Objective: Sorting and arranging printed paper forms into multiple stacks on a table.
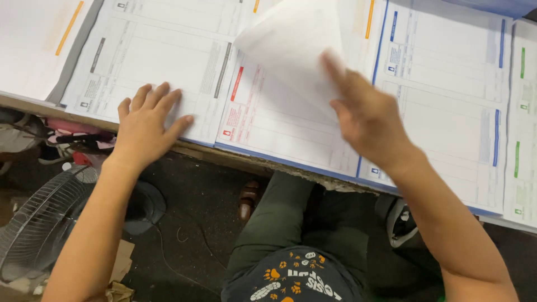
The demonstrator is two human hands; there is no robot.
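One loose white sheet (293, 47) is lifted off the stack of red-marked forms (279, 126) at the middle of the table, its near corner curling up and blurred. The right hand (369, 120) holds that sheet, fingers close together along its edge, though the blur hides whether the thumb pinches it from beneath. The left hand (146, 126) lies flat on the neighbouring stack of grey-marked forms (156, 61), fingers spread apart and pressing down, gripping nothing.

Judging by how things lie, the work looks to be mid-way through a single pick: the sheet is raised but not yet clear of its stack, and it has not been laid anywhere. How many sheets are already gathered cannot be told.

Further out, a stack of blue-marked forms (447, 95) sits just to the right, then green-marked forms (523, 123) at the far right edge, and orange-marked forms (39, 39) at the far left. All lie side by side along the table edge (224, 157). Below, the person's green trousers (274, 218), a sandal (248, 200) and a floor fan (39, 223) show on the dark floor.
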